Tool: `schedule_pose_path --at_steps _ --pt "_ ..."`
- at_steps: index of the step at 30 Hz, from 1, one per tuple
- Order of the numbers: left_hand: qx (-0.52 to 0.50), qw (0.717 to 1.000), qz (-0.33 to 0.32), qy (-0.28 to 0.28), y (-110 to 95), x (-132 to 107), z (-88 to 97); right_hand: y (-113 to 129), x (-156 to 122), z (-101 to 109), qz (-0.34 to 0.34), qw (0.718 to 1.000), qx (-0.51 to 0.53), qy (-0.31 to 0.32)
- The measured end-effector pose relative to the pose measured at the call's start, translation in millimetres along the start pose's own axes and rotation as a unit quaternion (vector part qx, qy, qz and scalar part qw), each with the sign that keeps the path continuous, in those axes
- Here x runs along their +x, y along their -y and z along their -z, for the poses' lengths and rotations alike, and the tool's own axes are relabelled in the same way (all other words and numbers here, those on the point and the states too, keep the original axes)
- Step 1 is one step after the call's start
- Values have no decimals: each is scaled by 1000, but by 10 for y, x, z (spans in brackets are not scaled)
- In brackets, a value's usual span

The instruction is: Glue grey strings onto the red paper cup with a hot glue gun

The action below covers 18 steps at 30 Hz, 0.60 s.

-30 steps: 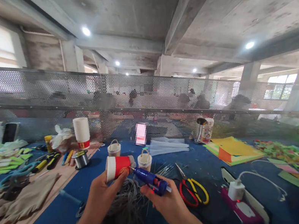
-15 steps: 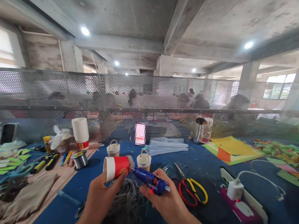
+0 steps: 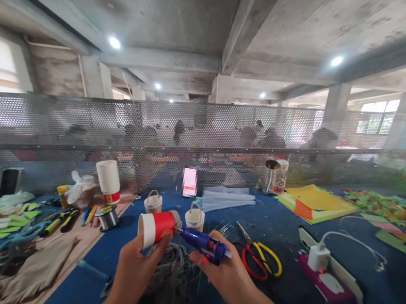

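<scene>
my left hand (image 3: pixel 137 262) has fingers clamped round the red-and-white paper cup (image 3: pixel 161 227), cup tipped sideways. my right hand (image 3: pixel 229 271) has fingers closed round the blue plastic glue gun (image 3: pixel 197 240), nozzle at the cup's grey end; can't tell if touching. tangled grey cord (image 3: pixel 176 276) below cup, small cream pail with looped handle (image 3: pixel 194 219) just behind it.

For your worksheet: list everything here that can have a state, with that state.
Red-and-white cup, on its side in the left hand
Blue glue gun, in the right hand, pointed at the cup, red light on
Grey cord, loose and tangled
Two small buckets, upright, handles raised
Red-and-yellow-handled tool, lying with handles spread
Paper-cup stack, nested, leaning
White adapter, cable plugged in
Beige gloves, lying unworn
</scene>
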<state>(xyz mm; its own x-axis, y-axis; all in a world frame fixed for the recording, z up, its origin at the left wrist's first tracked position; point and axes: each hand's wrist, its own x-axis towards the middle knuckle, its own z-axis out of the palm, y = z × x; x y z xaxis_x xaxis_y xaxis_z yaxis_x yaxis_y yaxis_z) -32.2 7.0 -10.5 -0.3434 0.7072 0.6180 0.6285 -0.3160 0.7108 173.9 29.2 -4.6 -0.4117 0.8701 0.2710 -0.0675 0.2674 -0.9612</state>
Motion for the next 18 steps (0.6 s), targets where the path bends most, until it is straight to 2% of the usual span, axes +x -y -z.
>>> schedule_pose_path --at_steps 10,18 --pt "7 999 -32 -3 -78 -3 16 30 -7 -3 -7 1000 0 -2" --pt "29 998 -50 -8 -37 -7 3 19 -4 3 -3 1000 -7 -14"
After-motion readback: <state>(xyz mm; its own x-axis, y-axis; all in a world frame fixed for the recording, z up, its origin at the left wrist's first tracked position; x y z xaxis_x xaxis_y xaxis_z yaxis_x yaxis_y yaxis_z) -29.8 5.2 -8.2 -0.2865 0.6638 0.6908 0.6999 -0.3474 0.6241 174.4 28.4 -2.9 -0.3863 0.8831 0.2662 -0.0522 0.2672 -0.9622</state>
